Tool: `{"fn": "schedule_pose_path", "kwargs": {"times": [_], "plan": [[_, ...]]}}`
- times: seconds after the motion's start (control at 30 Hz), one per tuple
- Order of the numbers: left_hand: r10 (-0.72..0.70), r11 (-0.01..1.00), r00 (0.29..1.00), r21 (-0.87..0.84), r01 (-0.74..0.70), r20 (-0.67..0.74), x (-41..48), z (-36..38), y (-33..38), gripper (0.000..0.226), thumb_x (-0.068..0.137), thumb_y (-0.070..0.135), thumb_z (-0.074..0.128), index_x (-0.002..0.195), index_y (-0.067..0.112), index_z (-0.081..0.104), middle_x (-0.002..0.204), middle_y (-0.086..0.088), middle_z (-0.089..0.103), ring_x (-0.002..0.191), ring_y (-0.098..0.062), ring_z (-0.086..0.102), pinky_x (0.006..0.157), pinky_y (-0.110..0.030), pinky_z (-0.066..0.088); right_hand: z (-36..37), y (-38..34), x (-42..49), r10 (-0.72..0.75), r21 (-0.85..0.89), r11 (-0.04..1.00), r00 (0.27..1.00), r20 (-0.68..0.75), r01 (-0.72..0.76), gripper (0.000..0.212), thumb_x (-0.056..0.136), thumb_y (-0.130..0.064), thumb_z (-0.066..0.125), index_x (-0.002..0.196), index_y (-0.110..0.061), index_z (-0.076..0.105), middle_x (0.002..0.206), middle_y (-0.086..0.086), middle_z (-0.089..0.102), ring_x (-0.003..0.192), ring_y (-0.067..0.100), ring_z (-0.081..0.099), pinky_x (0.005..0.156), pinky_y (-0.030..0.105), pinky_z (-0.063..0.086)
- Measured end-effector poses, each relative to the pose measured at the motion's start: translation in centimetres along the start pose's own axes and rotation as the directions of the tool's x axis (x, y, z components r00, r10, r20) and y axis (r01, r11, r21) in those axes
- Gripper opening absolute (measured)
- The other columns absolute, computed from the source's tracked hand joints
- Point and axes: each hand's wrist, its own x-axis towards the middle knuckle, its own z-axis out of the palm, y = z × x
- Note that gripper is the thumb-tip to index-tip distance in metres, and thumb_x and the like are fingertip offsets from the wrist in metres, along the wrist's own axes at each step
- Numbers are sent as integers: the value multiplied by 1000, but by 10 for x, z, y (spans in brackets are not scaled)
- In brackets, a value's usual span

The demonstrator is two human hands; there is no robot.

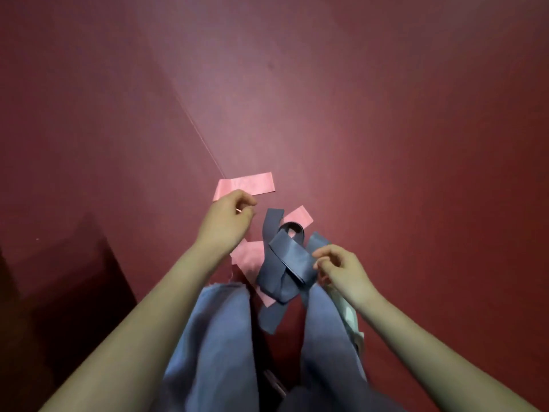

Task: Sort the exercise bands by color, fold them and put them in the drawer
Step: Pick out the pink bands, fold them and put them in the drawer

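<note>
Several exercise bands lie on the dark red floor in front of my knees. One pink band [249,183] lies flat at the far side. A second pink band [300,217] shows behind a tangle of blue bands [286,263]. A third pink band [251,255] runs under my left wrist. My left hand [227,220] is curled over the near corner of the flat pink band, and a thin pink edge shows between its thumb and fingers. My right hand [341,270] pinches the right edge of the blue tangle with thumb and fingertips.
My legs in blue trousers [217,337] reach up from the bottom edge, and a blue band end lies between them. Something white [349,315] lies beside my right leg. A dark, shadowed piece of furniture [59,286] stands at the lower left.
</note>
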Motion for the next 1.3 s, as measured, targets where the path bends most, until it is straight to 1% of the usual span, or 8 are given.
{"fn": "schedule_pose_path", "kwargs": {"times": [0.17, 0.33, 0.43, 0.63, 0.8, 0.97, 1.1, 1.3], "plan": [[-119, 989, 993, -94, 117, -15, 26, 33, -57, 29, 83, 0, 49, 71, 25, 56, 69, 7, 58, 74, -26, 58, 72, -29, 46, 43, -6, 53, -45, 53, 998, 999, 22, 43, 33, 84, 12, 39, 79, -16, 56, 61, 0, 54, 44, -2, 49, 51, 8, 40], [-378, 813, 919, -516, 270, -115, 43, 31, -78, 30, 85, -8, 40, 71, 16, 54, 69, -3, 56, 57, -12, 50, 40, -8, 38, 100, -18, 95, -111, 37, 994, 985, 130, 107, 28, 82, 8, 45, 79, -14, 63, 62, -1, 59, 48, 0, 52, 55, 19, 45], [-464, 714, 879, -634, 297, -111, 45, 23, -87, 29, 85, -7, 40, 72, 16, 52, 69, -3, 55, 55, -10, 49, 37, -11, 39, 130, -17, 114, -133, -186, 970, 983, 123, 154, 17, 82, -8, 59, 98, -5, 66, 78, 4, 59, 72, 12, 52, 69, 21, 45], [-516, 733, 849, -573, 368, -115, 32, 29, -116, 27, 86, -2, 48, 72, 21, 54, 66, 2, 53, 42, 2, 47, 38, -10, 37, 165, 3, 115, -98, -587, 797, 990, 105, 141, 36, 85, -31, 58, 115, -12, 55, 121, 13, 48, 117, 31, 40, 97, 40, 32], [-556, 750, 828, -467, 468, -64, 33, 36, -129, 14, 90, 18, 49, 80, 16, 59, 62, 5, 55, 57, -6, 52, 55, -18, 39, 168, 7, 91, -274, -218, 933, 957, 94, 288, 21, 76, -26, 58, 85, -6, 59, 94, 12, 60, 94, 29, 51, 85, 41, 40], [-548, 455, 716, -565, 688, 431, 28, 30, -117, 57, 92, 55, 22, 77, 15, 61, 50, 3, 66, 43, -6, 61, 55, -20, 50, 143, -8, 81, -299, 199, 944, 936, 187, 262, 31, 67, -15, 49, 97, -18, 57, 84, -6, 58, 80, 8, 52, 78, 27, 46], [-335, 219, 796, -780, 587, 505, 30, 25, -110, 51, 95, 45, 27, 87, 9, 62, 68, -8, 73, 59, -16, 69, 59, -29, 57, 130, -9, 69, -327, 282, 931, 870, 369, 231, 30, 64, -7, 47, 86, -26, 53, 75, -7, 52, 63, -4, 46, 60, 8, 37], [-297, 449, 843, -713, 538, 449, 30, 25, -99, 26, 93, 18, 41, 87, 8, 64, 59, -1, 69, 51, -11, 64, 51, -22, 55, 129, 1, 52, -209, 200, 973, 786, 582, 111, 5, 71, 0, 50, 66, 0, 49, 60, -10, 44, 53, -5, 40, 52, 9, 32]]}}
